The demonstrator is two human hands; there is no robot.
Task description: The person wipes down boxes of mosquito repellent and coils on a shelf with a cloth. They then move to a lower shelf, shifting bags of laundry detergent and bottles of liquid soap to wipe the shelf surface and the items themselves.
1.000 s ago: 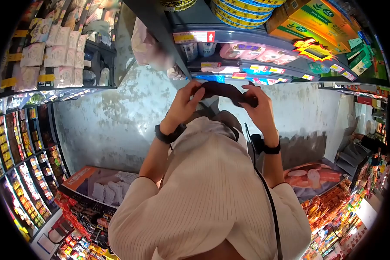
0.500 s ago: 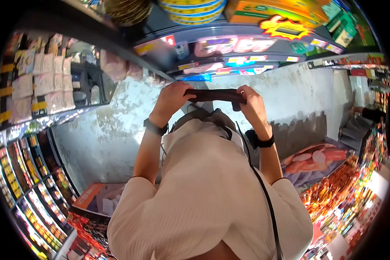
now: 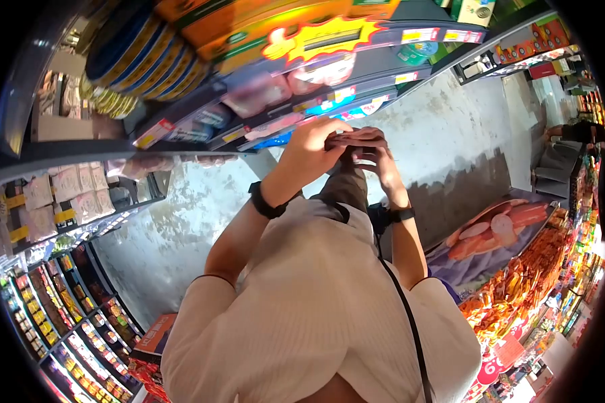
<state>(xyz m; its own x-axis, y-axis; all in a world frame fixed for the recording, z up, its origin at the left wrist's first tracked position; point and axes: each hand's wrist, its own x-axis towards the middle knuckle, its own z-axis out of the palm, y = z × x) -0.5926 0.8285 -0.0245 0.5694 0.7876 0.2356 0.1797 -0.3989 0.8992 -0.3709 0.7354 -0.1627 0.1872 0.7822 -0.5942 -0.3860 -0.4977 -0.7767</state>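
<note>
Dark strap (image 3: 356,138) lies crosswise, pinched by left hand (image 3: 314,149) and right hand (image 3: 378,159).

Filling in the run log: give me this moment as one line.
left hand: gripping dark item | right hand: on same item | setting: shop aisle, shelves ahead

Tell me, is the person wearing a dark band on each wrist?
Yes, a dark band circles the wrist below the left hand, and another band sits below the right hand.
</note>
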